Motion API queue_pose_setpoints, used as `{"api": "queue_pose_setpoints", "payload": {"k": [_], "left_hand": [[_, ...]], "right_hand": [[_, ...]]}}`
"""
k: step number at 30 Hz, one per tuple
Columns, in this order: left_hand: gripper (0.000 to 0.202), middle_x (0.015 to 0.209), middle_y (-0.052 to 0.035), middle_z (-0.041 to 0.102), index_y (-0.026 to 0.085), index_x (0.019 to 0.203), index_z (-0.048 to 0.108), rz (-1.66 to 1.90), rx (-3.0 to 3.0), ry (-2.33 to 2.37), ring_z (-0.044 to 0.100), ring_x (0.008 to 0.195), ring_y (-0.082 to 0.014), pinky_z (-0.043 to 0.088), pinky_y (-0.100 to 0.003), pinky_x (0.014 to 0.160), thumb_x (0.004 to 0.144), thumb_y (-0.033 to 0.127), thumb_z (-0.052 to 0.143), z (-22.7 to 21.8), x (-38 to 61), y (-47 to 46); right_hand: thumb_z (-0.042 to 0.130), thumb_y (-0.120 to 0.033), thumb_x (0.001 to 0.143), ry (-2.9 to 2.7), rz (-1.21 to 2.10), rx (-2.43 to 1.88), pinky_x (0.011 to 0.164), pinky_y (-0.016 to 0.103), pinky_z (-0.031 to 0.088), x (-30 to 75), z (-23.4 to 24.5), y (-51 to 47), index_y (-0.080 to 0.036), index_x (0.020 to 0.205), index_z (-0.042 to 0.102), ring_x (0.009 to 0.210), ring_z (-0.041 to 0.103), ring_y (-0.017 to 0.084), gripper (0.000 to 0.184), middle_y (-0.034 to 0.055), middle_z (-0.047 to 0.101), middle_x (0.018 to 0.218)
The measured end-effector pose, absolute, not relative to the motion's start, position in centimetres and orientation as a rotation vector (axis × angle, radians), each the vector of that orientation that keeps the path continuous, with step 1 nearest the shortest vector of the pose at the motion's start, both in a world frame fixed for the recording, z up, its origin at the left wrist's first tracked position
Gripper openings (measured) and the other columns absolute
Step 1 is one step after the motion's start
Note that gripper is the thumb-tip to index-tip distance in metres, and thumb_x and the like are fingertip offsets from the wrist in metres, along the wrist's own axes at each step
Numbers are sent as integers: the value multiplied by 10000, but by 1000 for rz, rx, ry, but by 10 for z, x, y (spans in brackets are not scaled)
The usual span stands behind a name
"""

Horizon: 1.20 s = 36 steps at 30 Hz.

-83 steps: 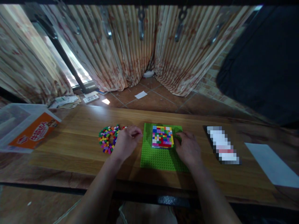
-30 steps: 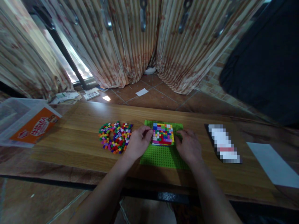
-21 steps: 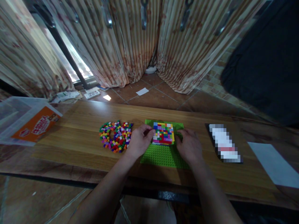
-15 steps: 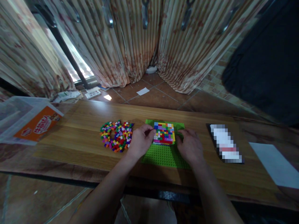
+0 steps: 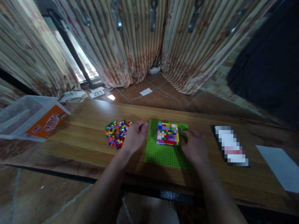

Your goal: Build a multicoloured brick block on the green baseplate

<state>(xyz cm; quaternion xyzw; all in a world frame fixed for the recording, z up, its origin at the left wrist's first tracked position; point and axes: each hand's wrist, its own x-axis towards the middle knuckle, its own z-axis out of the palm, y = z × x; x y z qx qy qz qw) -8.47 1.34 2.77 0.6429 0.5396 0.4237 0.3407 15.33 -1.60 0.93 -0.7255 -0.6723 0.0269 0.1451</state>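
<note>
A green studded baseplate (image 5: 163,155) lies on the wooden table (image 5: 81,124). A square block of small multicoloured bricks (image 5: 167,133) is built on its far half. My left hand (image 5: 135,137) hovers between the baseplate's left edge and a loose pile of small coloured bricks (image 5: 115,134), fingers curled in a pinch; what they hold is too small to see. My right hand (image 5: 195,145) rests on the baseplate's right side, fingers bent against the built block's right edge.
A clear plastic box with an orange label (image 5: 35,119) stands at the table's left end. A dark blurred-out object (image 5: 230,144) and a white sheet (image 5: 279,166) lie to the right. Curtains (image 5: 140,40) hang behind, over a tiled floor with scattered papers (image 5: 74,95).
My left hand has drawn back from the built block's left edge toward the loose pile. The right hand has stayed at the block's right edge. The view has shifted slightly.
</note>
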Motion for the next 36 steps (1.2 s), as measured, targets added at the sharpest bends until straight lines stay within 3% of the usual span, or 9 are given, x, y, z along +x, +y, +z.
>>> {"api": "queue_pose_setpoints", "payload": {"k": [3, 8, 20, 24, 30, 36], "left_hand": [[202, 708, -13, 670, 156, 844, 671, 1076, 1704, 1448, 626, 651, -143, 505, -243, 611, 849, 283, 515, 31, -113, 20], [145, 844, -37, 716, 180, 820, 694, 848, 2035, 1473, 651, 790, -163, 507, -270, 761, 791, 176, 552, 33, -134, 19], [170, 882, -93, 675, 181, 786, 672, 572, 2374, 1809, 616, 883, -234, 491, -347, 829, 786, 106, 519, 28, -113, 10], [179, 861, -89, 671, 178, 765, 669, 613, 2361, 1825, 612, 846, -218, 489, -326, 803, 786, 89, 516, 26, -110, 11], [172, 867, -35, 670, 211, 888, 673, 826, 2287, 1410, 617, 822, -158, 486, -268, 748, 880, 171, 506, 37, -95, 2], [188, 922, -37, 680, 218, 944, 684, 859, 2218, 1144, 638, 853, -151, 496, -265, 749, 916, 206, 499, 41, -74, -7]], "right_hand": [[496, -266, 880, -1935, 75, -2093, 910, 409, 432, 154, 9, -16, -154, 1094, 660, 1063, 519, 277, 292, 135, 609, 1122], [488, -269, 875, -1953, 75, -2083, 919, 421, 427, 155, 7, -14, -139, 1089, 660, 1071, 522, 288, 304, 147, 610, 1109], [483, -280, 876, -1944, 39, -2080, 920, 417, 420, 155, 6, -15, -157, 1069, 659, 1062, 528, 281, 289, 130, 609, 1085], [489, -275, 874, -1947, 69, -2083, 916, 415, 421, 155, 6, -14, -162, 1082, 660, 1075, 520, 284, 292, 137, 606, 1102], [497, -273, 878, -1939, 73, -2099, 914, 412, 419, 153, 9, -15, -156, 1082, 660, 1052, 517, 283, 287, 131, 607, 1101], [503, -269, 885, -1924, 69, -2117, 916, 395, 422, 152, 11, -15, -145, 1089, 653, 1056, 516, 278, 281, 125, 602, 1102]]}}
